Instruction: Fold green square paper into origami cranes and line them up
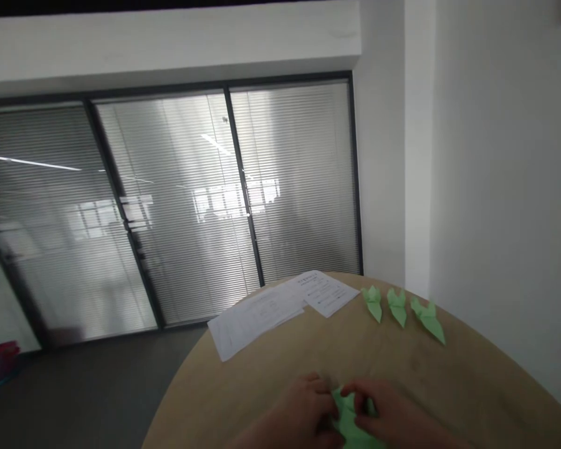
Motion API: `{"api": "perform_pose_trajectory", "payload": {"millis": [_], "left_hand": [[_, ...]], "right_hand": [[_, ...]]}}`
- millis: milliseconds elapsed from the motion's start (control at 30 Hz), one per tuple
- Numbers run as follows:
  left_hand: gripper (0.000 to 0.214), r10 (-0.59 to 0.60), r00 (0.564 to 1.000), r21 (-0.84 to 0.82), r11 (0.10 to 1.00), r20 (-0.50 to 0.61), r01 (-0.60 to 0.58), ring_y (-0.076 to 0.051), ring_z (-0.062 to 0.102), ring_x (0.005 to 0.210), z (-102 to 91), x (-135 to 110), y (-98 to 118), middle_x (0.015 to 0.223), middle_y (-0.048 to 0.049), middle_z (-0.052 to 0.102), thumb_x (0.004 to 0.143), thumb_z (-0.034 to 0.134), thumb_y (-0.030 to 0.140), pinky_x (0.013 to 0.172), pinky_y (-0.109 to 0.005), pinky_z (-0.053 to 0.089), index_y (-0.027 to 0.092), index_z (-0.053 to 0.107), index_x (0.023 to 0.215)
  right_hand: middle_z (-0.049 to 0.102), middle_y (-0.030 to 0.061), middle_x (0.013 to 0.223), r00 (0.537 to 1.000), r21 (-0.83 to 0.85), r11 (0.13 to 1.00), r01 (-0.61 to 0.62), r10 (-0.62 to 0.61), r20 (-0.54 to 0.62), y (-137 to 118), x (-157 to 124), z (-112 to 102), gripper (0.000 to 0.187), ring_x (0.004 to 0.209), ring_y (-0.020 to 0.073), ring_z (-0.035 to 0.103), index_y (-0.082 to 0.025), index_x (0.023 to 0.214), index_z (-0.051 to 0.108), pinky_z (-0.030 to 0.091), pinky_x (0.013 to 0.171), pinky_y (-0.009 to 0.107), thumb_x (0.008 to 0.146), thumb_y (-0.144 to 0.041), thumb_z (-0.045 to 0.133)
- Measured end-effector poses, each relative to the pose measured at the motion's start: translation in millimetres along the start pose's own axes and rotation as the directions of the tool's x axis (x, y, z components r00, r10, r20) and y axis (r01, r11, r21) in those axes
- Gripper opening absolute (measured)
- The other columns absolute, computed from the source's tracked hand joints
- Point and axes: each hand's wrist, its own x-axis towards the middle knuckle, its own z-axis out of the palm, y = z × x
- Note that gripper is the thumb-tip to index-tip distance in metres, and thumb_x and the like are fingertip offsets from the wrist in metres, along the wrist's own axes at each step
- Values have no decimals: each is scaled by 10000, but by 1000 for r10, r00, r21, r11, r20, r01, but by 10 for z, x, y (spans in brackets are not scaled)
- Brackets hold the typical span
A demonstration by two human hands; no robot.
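At the near edge of the round wooden table [477, 386], our left hand [303, 408] and right hand [390, 415] meet over a green paper [350, 421]. The fingers of both are curled narrow and pinch it between them, flat against the tabletop. Further back, 3 folded green figures [397, 305] lie in a row, just beside each other. To their left, white printed sheets [262, 315] lie overlapping near the table's far rim, before a glass wall with blinds [177, 206].
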Motion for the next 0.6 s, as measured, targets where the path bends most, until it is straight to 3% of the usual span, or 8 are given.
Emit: {"api": "perform_pose_trajectory", "payload": {"millis": [133, 200, 300, 467, 600], "left_hand": [[255, -20, 1000, 48, 999, 13, 20, -218, 645, 816, -3, -56, 115, 857, -36, 686, 783, 754, 430, 850, -369, 531, 205, 634, 783], [173, -11, 997, -19, 1000, -72, 10, -223, 641, 914, -21, -129, 215, 918, -53, 690, 845, 692, 363, 888, -352, 530, 197, 643, 854], [94, 9, 989, -136, 990, -148, -29, -220, 632, 1058, -93, -221, 330, 1029, -83, 687, 902, 607, 239, 1011, -366, 487, 177, 672, 927], [192, 51, 997, -246, 967, -66, -66, -238, 634, 1131, -208, -247, 331, 1130, -105, 706, 921, 597, 225, 1060, -392, 470, 163, 671, 1087], [287, 65, 997, -235, 969, -36, -72, -259, 601, 1206, -219, -261, 344, 1223, -118, 684, 945, 555, 201, 1127, -409, 424, 130, 634, 1212]], "right_hand": [[741, -3, 764, 1000, -29, 1000, 4, -4, 24, 34, 17, -1, 371, 746, 212, 715, -284, 924, 736, 532, 685, 295, 665, -65, 587], [751, -1, 764, 1000, -61, 998, -4, 6, 31, 32, -6, -44, 280, 740, 210, 714, -267, 844, 733, 530, 690, 296, 678, -71, 621], [776, 46, 860, 990, -48, 999, -11, 17, 143, 7, -38, -151, 199, 800, 211, 724, -217, 916, 755, 529, 743, 307, 790, -125, 631], [754, 60, 866, 970, -148, 989, 18, 19, 243, 28, 25, -230, 121, 814, 193, 665, -184, 932, 740, 478, 762, 313, 880, -203, 632], [691, 31, 796, 969, -143, 990, -21, 56, 241, 42, 9, -203, 74, 787, 177, 617, -184, 917, 672, 444, 715, 288, 867, -157, 624]]}}
